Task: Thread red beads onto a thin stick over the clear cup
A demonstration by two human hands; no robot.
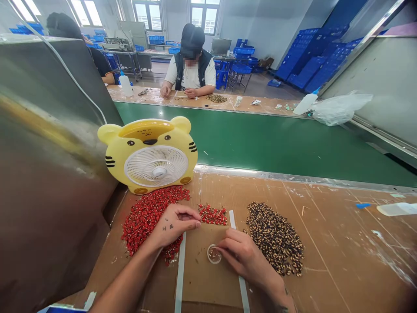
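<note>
We see the hands apart. Right hand point(246, 254) has its fingertips point(224, 246) at the rim of a round clear dish point(214, 254) on cardboard point(208, 282); no long axis, contents too small to make out. Left hand point(174, 225) curls at 10 o'clock over red beads point(148, 219), its grip hidden; speckled brown beads point(275, 238) lie at 3 o'clock.

White walls point(270, 30), tall windows point(204, 13), stacked blue crates point(312, 61), apparently grey floor point(263, 84)

Left hand point(175, 224) loosely curled, right hand point(243, 254) angled down
</note>
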